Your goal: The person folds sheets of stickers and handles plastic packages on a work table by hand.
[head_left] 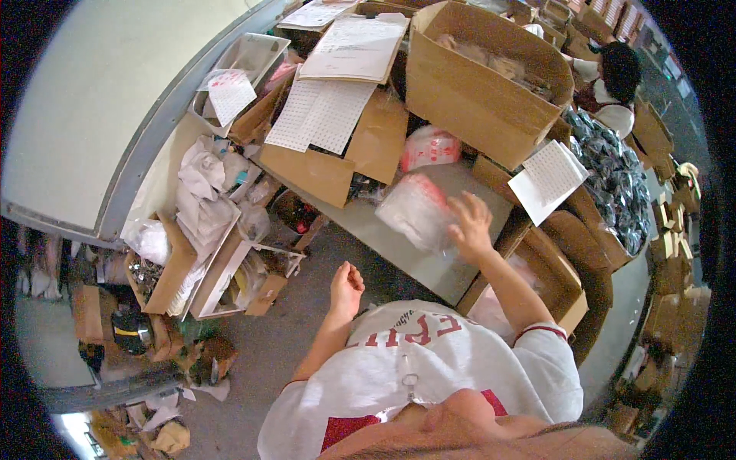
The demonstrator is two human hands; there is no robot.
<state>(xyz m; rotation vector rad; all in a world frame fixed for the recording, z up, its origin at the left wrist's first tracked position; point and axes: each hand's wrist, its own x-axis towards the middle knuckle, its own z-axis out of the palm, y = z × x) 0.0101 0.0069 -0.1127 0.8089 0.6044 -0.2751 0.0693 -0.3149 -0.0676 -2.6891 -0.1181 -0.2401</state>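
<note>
On the grey tabletop point(429, 268) lies a clear plastic bag point(416, 211) with red print, its contents hard to make out. My right hand point(470, 224) is at the bag's right edge with fingers spread; whether they touch the plastic I cannot tell. Behind it rests a second clear bag point(431, 148) with red print. My left hand point(347, 290) hangs in front of the table with its fingers curled in, and nothing shows in it.
A large cardboard box point(487, 84) stands at the table's back. Printed sheets point(326, 111) lie over an open carton point(310, 172) at left. Another carton point(552, 276) sits right of my arm. Black plastic bags point(606, 180) fill a box at far right, near another person point(617, 73).
</note>
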